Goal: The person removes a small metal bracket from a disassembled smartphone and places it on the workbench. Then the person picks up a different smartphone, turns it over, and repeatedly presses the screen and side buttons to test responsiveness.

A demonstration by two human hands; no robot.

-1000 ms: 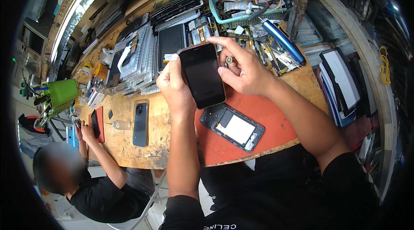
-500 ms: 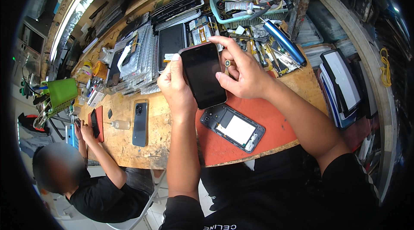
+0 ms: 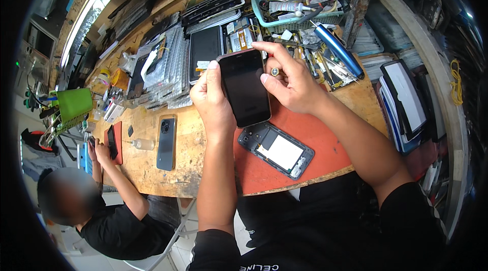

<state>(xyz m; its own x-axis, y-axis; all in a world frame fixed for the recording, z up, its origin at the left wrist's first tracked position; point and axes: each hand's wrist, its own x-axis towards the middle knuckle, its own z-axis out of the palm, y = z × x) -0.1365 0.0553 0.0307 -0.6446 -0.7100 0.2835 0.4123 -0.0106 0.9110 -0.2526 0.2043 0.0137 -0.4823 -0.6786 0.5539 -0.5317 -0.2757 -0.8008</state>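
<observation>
A dark-screened smartphone (image 3: 245,88) is raised over the red mat, tilted, its screen toward me. My left hand (image 3: 209,96) grips its left side, thumb along the edge and fingers behind. My right hand (image 3: 292,79) is closed at the opposite edge, thumb on the screen's border and index finger at the top corner. Out of its curled fingers shows the round, cross-marked end of a small tool (image 3: 275,72), probably a screwdriver; its shaft is hidden. Below lies an opened grey phone body (image 3: 276,150) with a white battery on the red mat (image 3: 325,144).
Left of me a dark phone (image 3: 166,143) and a small clear bottle (image 3: 143,144) lie on the wooden bench (image 3: 190,169). A co-worker (image 3: 122,230) handles another phone. Behind are bubble-wrapped parts (image 3: 173,70), a teal basket (image 3: 272,24) and a blue pen-shaped tool (image 3: 338,50).
The view has shifted slightly, moving the bench items a little in the picture. Both hands keep the smartphone raised; the right fingers and the tool end have moved slightly.
</observation>
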